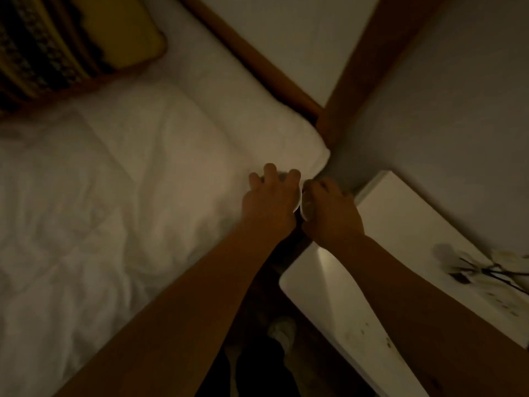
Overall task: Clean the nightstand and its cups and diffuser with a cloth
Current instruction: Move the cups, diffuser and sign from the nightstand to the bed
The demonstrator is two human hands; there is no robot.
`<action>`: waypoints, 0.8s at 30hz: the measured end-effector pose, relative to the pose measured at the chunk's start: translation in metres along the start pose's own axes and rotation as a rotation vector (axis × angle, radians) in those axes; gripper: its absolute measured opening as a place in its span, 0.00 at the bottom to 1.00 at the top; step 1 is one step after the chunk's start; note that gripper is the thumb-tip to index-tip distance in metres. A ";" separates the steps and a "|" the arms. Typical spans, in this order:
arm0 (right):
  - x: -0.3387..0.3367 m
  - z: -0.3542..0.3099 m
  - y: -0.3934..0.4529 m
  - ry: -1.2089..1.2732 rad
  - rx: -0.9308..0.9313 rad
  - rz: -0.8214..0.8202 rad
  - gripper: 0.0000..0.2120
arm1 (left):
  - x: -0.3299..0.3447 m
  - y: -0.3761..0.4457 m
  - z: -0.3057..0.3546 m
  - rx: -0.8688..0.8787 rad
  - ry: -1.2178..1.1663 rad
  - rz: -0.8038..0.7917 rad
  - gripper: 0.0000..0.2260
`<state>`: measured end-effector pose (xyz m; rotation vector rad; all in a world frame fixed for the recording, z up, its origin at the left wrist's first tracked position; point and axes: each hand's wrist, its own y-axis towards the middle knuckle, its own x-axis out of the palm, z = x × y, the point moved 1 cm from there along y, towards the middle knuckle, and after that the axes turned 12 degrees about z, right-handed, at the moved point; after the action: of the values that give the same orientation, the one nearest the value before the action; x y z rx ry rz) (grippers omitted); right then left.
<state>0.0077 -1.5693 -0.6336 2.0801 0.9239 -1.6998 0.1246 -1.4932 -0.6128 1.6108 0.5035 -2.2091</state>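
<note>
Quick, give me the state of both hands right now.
Left hand: fingers curled over a pale round object, gripping it.
Right hand: holds a pale item, too blurred to identify.

The white padded bed (114, 196) fills the left and centre of the frame, with a yellow patterned cushion (71, 44) on it at the upper left. A brown wooden headboard rail (249, 55) runs diagonally behind the bed toward the centre. The white flat-topped nightstand (400, 239) stands at the lower right, beside the bed. Both hands, the left hand (270, 199) and the right hand (332, 210), meet at frame centre, over the bed's corner, with a small pale round object (304, 206) between them. Dark thin diffuser reeds (486, 272) lie at the right edge on the nightstand.
</note>
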 end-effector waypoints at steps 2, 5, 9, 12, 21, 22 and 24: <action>0.002 -0.032 0.008 -0.019 -0.076 0.004 0.35 | -0.012 -0.005 -0.025 -0.069 -0.029 0.006 0.34; 0.009 -0.086 0.016 -0.043 -0.210 -0.010 0.36 | -0.033 -0.024 -0.072 -0.196 -0.043 0.028 0.34; 0.017 -0.153 0.016 -0.051 -0.348 -0.016 0.36 | -0.057 -0.057 -0.133 -0.342 -0.056 0.088 0.34; 0.023 -0.202 0.012 -0.021 -0.389 -0.011 0.37 | -0.069 -0.083 -0.176 -0.431 -0.069 0.128 0.34; 0.078 -0.373 -0.038 -0.030 -0.612 -0.071 0.37 | -0.097 -0.194 -0.327 -0.713 -0.093 0.229 0.30; 0.084 -0.389 -0.045 -0.026 -0.629 -0.075 0.37 | -0.098 -0.208 -0.340 -0.737 -0.092 0.232 0.29; 0.106 -0.432 -0.066 -0.010 -0.689 -0.094 0.37 | -0.100 -0.246 -0.376 -0.808 -0.079 0.238 0.29</action>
<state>0.3033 -1.2316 -0.6133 1.5786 1.3788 -1.1814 0.3451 -1.0886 -0.6073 1.0713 0.9642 -1.5678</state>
